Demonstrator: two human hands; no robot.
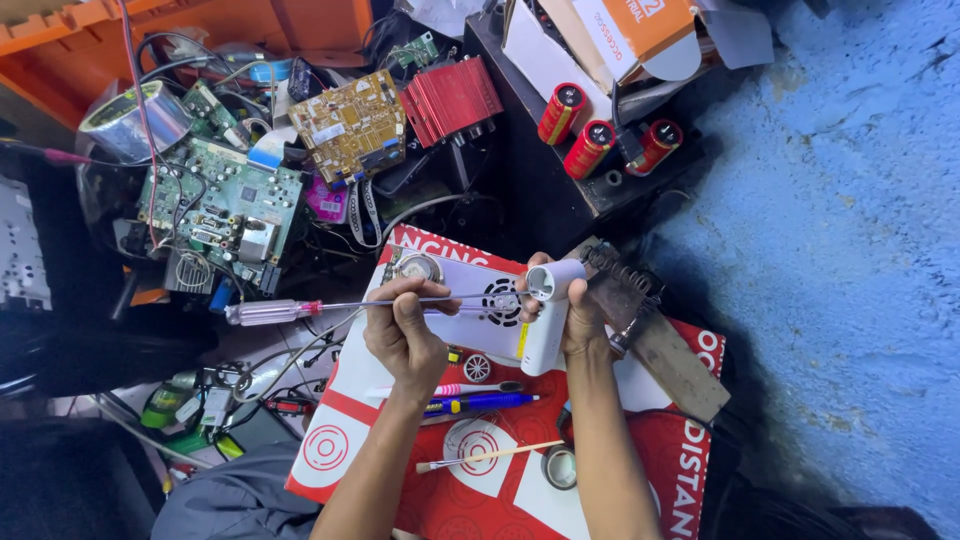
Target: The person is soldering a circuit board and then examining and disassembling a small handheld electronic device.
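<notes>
My left hand grips the metal shaft of a long screwdriver with a clear pink handle. Its tip points right, toward the round open end of a white tube-shaped device. My right hand holds that white device upright, its open end facing up. Both hands hover over a silver perforated metal box with a round fan grille, which lies on a red and white printed sheet.
Green and yellow circuit boards and tangled wires lie upper left, beside a red finned block. Three red cylinders stand on a black box. A soldering-iron stand with a coil sits right of my hands. Pens, a brush and tape rolls lie near my forearms.
</notes>
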